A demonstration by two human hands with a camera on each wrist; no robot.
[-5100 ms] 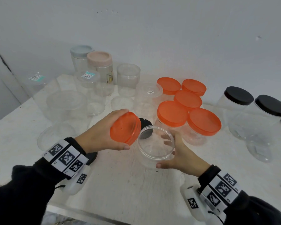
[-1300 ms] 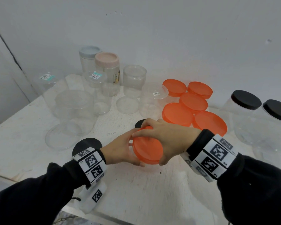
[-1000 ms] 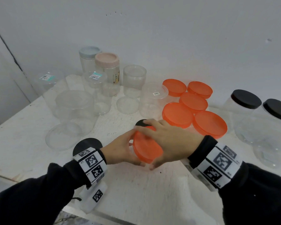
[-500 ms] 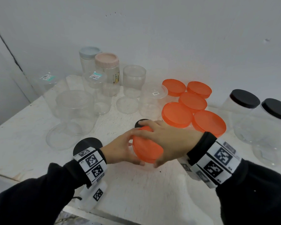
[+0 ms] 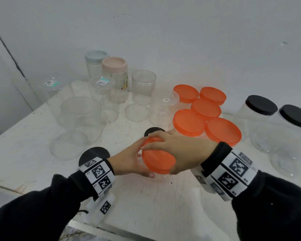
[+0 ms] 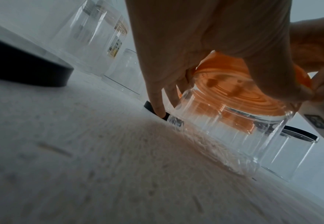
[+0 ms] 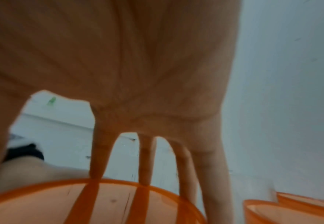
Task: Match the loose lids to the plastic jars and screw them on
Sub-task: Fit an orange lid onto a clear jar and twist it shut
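An orange lid (image 5: 157, 160) sits on top of a clear plastic jar (image 6: 228, 133) near the table's front middle. My right hand (image 5: 174, 150) reaches over from the right and grips the lid's rim, fingers spread across its far edge (image 7: 99, 174). My left hand (image 5: 130, 160) holds the jar's left side just below the lid, thumb on the near side. In the left wrist view the jar stands tilted on the table with the orange lid (image 6: 239, 91) on its mouth. Two loose black lids (image 5: 94, 153) (image 5: 153, 131) lie flat beside my hands.
Several orange-lidded jars (image 5: 189, 122) cluster right behind my right hand. Black-lidded jars (image 5: 261, 105) stand at the far right. Clear jars and loose clear lids (image 5: 136, 112) fill the back left, with a pink-lidded jar (image 5: 114, 64) and a blue-lidded jar (image 5: 96, 56) by the wall.
Five seconds ago my left hand held the lid beside the open jar. Now the lid is on the jar. Over the last second my right hand has kept turning on the lid.
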